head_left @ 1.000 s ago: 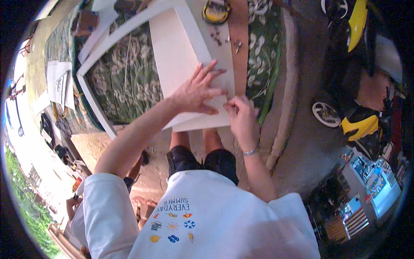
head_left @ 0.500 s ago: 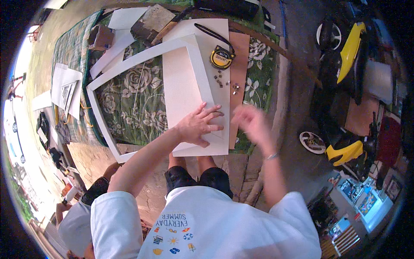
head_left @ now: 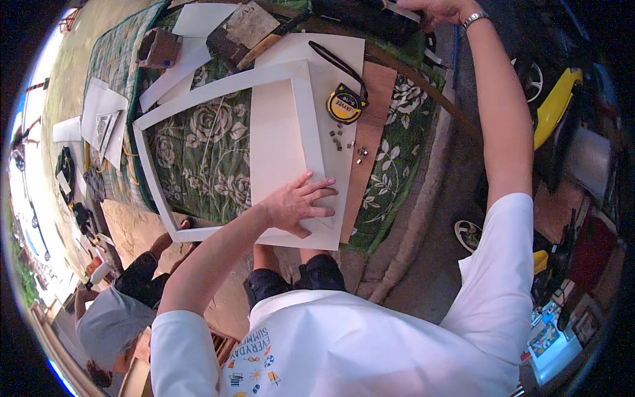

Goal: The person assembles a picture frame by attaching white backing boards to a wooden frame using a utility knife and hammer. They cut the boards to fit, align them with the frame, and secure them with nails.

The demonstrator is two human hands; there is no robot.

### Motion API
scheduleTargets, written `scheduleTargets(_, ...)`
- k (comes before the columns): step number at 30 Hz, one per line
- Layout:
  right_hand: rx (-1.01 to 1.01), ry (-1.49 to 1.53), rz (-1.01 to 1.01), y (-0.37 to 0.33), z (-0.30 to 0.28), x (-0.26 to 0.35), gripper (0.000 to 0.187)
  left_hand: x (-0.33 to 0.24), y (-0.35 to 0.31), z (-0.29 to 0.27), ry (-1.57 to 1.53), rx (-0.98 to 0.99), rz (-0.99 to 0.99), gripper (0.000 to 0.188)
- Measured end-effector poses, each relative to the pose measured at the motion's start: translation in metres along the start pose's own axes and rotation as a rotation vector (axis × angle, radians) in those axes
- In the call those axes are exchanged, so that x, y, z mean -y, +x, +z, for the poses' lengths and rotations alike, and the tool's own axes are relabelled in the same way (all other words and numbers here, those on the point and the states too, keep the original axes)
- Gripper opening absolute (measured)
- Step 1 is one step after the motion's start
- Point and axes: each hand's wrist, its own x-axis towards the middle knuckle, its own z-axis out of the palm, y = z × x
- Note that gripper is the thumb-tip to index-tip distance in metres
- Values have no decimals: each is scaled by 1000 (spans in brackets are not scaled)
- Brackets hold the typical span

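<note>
My left hand (head_left: 301, 204), fingers spread, presses flat on the lower right corner of a white rectangular frame (head_left: 218, 85). Beneath that side of the frame is a white board (head_left: 274, 132). My right hand (head_left: 446, 12) is stretched far out to the top right, beside a long black case-like object (head_left: 370, 21). Its fingers are curled at the picture's upper edge, around something I cannot make out. On the white board lie a yellow and black tape measure (head_left: 346, 104) with a black strap and several small metal pieces (head_left: 337, 139).
A brown wooden strip (head_left: 372, 112) lies under the board, on a green flowered quilt (head_left: 403, 159). Offcuts (head_left: 250, 26) and a cardboard box (head_left: 159, 48) sit at the back left. Another person (head_left: 126, 311) is at the lower left. A yellow and black motorcycle (head_left: 555, 109) stands right.
My right hand has swung from beside the frame corner up to the far top right. My left hand stays on the frame corner. The whole view has shifted slightly.
</note>
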Motion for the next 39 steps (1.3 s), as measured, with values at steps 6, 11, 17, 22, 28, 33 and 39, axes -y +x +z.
scheduleTargets(6, 0, 465, -250, 5, -22, -82, 20, 0, 4, 2, 27, 50, 5, 76)
scheduleTargets(11, -39, 764, -562, 2, 14, -128, 10, -1, 0, 3, 31, 69, -20, 77)
scheduleTargets(17, -1296, -417, -478, 5, 43, -164, 13, 9, 7, 8, 61, 128, 4, 80)
scheduleTargets(22, -1150, 242, -370, -92, 178, -146, 19, 4, 1, 11, 77, 103, -5, 79)
scheduleTargets(28, -829, 1283, 6, -203, 438, -86, 23, 1, 2, 10, 81, -17, 26, 80)
scheduleTargets(33, -877, 1657, 360, -214, 525, -42, 15, 2, 3, 10, 141, -4, 56, 82)
scheduleTargets(39, -1147, 1532, 259, -179, 554, -34, 20, 0, 7, 10, 112, -2, 87, 87)
